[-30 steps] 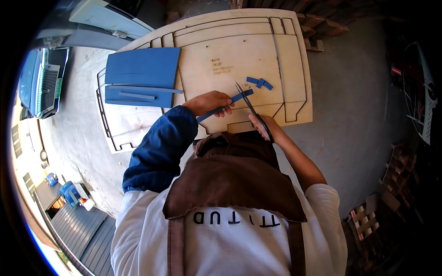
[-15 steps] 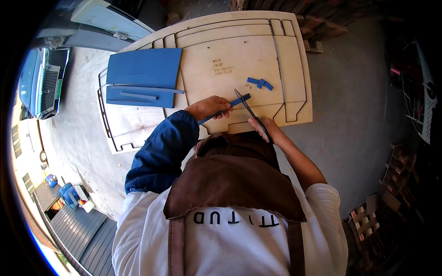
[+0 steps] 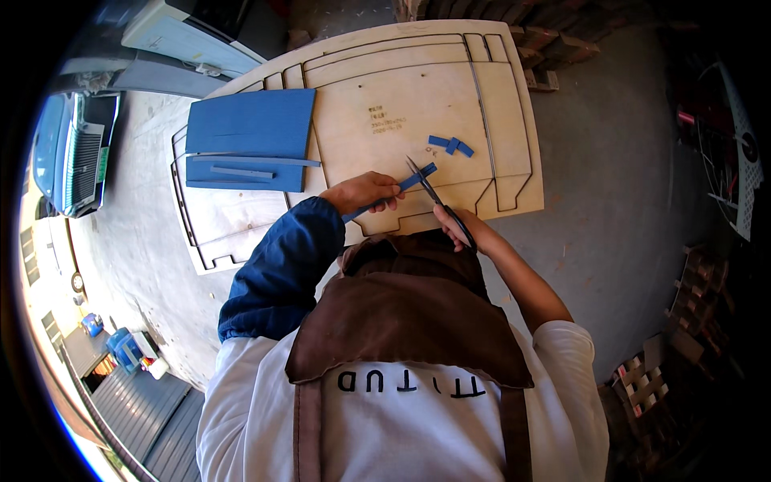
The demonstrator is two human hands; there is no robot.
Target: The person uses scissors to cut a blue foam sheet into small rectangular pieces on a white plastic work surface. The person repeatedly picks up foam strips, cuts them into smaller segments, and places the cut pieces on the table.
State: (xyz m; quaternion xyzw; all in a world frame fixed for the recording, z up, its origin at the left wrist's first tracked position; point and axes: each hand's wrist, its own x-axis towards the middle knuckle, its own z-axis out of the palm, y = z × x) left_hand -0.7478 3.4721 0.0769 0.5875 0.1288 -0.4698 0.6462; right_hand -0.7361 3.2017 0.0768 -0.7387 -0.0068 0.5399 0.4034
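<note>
Person at work over a pale wooden board (image 3: 409, 96) marked with dark lines. The left hand (image 3: 363, 193) is closed, thumb and fingers pinching a narrow blue strip (image 3: 418, 177) that slants from near left to far right above the board's near edge. The right hand (image 3: 455, 226) is curled round the handles of dark-handled scissors (image 3: 429, 190); their blades point far and left and cross the strip close to its right end. How far the blades are parted cannot be told. Small blue pieces (image 3: 452, 145) lie clustered on the board, beyond the scissors and to the right. At left, a blue sheet (image 3: 253, 119) rests on the board; a long thin strip (image 3: 277, 161) and a shorter strip (image 3: 242, 172) lie over its near part, the longer projecting past its right edge.
</note>
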